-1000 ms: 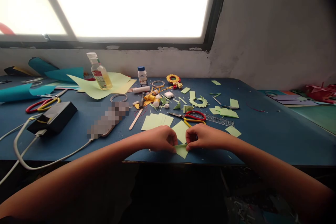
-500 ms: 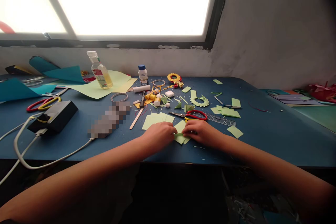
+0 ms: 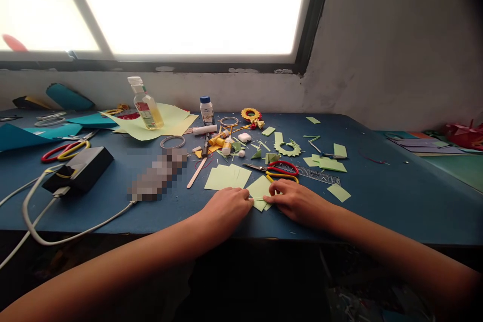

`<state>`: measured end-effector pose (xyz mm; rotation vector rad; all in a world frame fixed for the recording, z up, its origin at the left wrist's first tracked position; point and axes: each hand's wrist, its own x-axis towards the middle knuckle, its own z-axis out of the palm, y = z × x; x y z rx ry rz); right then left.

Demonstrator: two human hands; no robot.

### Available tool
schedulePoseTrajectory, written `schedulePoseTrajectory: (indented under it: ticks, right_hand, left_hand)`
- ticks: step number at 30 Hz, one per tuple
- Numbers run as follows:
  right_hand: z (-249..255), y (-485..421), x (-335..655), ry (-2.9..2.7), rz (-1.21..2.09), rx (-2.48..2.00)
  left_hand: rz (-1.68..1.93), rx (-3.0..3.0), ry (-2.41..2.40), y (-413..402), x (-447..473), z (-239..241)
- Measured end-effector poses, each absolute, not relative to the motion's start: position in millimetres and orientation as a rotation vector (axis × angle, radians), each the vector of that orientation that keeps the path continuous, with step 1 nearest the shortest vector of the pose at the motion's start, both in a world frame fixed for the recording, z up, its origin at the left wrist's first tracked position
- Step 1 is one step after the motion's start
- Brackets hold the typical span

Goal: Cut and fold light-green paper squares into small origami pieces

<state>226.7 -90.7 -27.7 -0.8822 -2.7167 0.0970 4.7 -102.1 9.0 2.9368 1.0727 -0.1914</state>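
Near the table's front edge, my left hand [image 3: 229,210] and my right hand [image 3: 298,201] pinch the two ends of a thin folded strip of light green paper [image 3: 258,199]. My fingertips press it down over other green paper pieces [image 3: 259,187]. Just beyond my right hand lie scissors [image 3: 283,170] with red and yellow handles, their blades pointing left. Several flat green sheets [image 3: 226,177] rest beyond my left hand. Farther back is a toothed green paper ring [image 3: 287,148].
A clear stencil ruler [image 3: 320,176] lies right of the scissors. A wooden stick [image 3: 196,173], glue bottle [image 3: 206,109] and drink bottle [image 3: 150,110] stand or lie behind. At left are a black box [image 3: 79,171] with cables and another pair of scissors [image 3: 65,152].
My hands have moved slightly apart, and the green strip between them lies flatter and narrower. At the far left, a raised teal sheet has dropped lower.
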Motion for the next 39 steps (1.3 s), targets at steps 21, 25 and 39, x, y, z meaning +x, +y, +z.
schedulePoseTrajectory:
  ticks: [21, 25, 39]
  right_hand:
    - [-21.3, -91.0, 229.0, -2.662, 0.271, -1.028]
    - [-17.6, -90.1, 217.8, -2.650, 0.266, -1.153]
    - [-2.6, -72.4, 196.9, -2.481, 0.891, -1.331]
  left_hand:
    - [0.046, 2.857, 1.085, -99.2, -4.9, -3.0]
    - [0.102, 2.693, 1.193, -95.1, 0.0, 1.6]
    - [-0.099, 2.227, 1.227, -52.6, 13.1, 9.6]
